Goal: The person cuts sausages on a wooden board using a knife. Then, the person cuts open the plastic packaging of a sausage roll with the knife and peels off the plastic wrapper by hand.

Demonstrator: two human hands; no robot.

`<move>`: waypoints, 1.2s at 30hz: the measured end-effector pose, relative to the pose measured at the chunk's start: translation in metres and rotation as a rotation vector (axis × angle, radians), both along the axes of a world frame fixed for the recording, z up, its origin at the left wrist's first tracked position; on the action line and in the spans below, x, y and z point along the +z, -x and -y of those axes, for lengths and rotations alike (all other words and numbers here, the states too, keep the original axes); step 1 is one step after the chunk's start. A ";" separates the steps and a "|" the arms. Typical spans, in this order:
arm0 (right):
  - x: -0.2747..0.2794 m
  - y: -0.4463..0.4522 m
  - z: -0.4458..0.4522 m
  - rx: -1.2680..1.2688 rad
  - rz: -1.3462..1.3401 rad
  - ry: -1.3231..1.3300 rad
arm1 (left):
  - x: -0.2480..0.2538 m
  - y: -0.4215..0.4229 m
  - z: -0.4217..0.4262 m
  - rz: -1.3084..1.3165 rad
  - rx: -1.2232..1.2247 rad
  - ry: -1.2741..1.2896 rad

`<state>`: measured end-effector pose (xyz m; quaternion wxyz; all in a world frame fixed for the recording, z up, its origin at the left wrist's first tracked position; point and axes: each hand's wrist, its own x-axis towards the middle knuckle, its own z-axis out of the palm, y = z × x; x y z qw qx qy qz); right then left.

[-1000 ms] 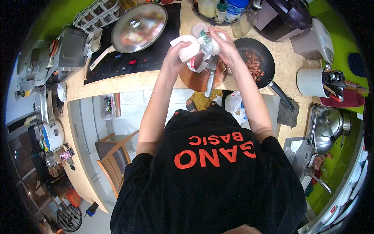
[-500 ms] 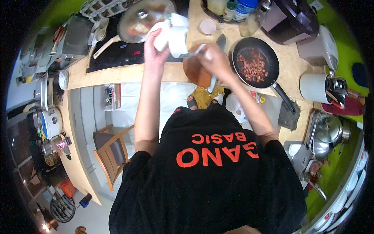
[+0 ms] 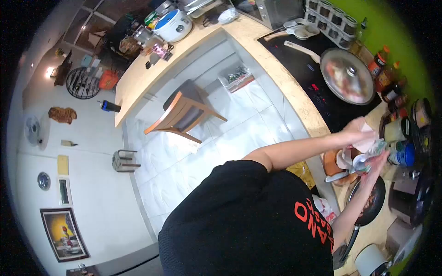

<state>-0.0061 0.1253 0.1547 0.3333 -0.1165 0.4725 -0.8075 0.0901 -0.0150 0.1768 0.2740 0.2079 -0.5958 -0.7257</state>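
Note:
My left hand (image 3: 354,132) is closed on a pale, paper-like piece (image 3: 367,140) above the counter's far edge. Close beside it, my right hand (image 3: 375,166) is partly turned away, with its fingers bent round something pale and shiny that I cannot make out. Below the hands lies a brown cutting board (image 3: 329,161), with a knife (image 3: 337,176) on its near side. A white cup-like thing (image 3: 343,159) shows between the board and my hands. The black frying pan (image 3: 378,195), with browned bits in it, sits under my right forearm.
A lidded pan (image 3: 347,76) is on the black cooktop (image 3: 299,69). Bottles and jars (image 3: 391,85) line the wall, with a blue-lidded tub (image 3: 404,153) near my hands. A dark appliance (image 3: 410,198) stands behind the frying pan. A wooden chair (image 3: 184,108) is on the floor.
My view has swung to the left, so the counter now lies to the right. My hands have come together, and the white roll-like thing in my left hand shows as a pale piece.

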 end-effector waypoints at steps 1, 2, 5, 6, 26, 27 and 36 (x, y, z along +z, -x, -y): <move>0.003 0.000 0.001 0.041 -0.022 -0.028 | 0.005 0.000 -0.007 -0.092 -0.013 -0.013; 0.003 0.001 0.005 0.041 -0.035 -0.031 | 0.003 0.006 -0.006 -0.106 -0.013 -0.015; -0.004 -0.004 0.015 -0.006 -0.209 -0.259 | -0.007 0.014 -0.006 0.060 -0.017 0.013; -0.007 0.001 0.012 -0.085 -0.171 -0.242 | -0.005 0.015 -0.009 0.026 0.006 -0.001; 0.040 -0.035 -0.004 0.014 -0.216 -0.446 | -0.047 0.022 -0.010 -0.050 -0.417 0.389; 0.059 -0.049 -0.005 -0.010 -0.129 -0.382 | -0.063 0.029 -0.010 -0.085 -0.483 -0.227; 0.051 -0.021 -0.022 0.046 0.116 0.054 | -0.001 0.041 -0.023 0.079 -0.449 -0.799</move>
